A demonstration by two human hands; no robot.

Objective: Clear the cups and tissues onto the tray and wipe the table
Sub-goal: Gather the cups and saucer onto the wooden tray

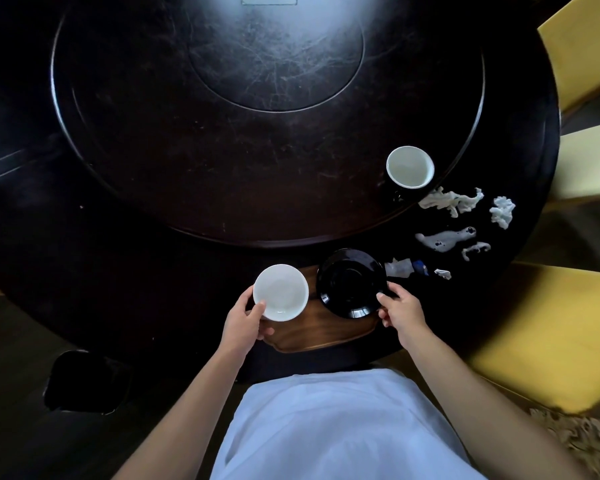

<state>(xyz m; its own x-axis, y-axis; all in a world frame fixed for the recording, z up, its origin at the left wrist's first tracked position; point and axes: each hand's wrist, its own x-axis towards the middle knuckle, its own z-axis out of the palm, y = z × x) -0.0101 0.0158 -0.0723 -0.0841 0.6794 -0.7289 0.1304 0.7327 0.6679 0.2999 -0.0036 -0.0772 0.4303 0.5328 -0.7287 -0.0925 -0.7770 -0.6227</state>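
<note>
My left hand (246, 320) grips a white cup (280, 292) by its near rim, above the left end of a wooden tray (319, 332). My right hand (399, 308) pinches the near right edge of a black saucer (352, 284), tilted over the tray's right end. A second white cup (410, 167) stands upright on the turntable's right rim. Several crumpled white tissues (452, 200) lie on the dark table at right, with more tissue scraps (445, 239) nearer me.
The round dark table carries a large raised turntable (222, 150). Yellow chairs (548, 334) stand along the right side. A small wrapper with a blue bit (407, 267) lies right of the saucer. A dark bin (84, 381) sits on the floor at lower left.
</note>
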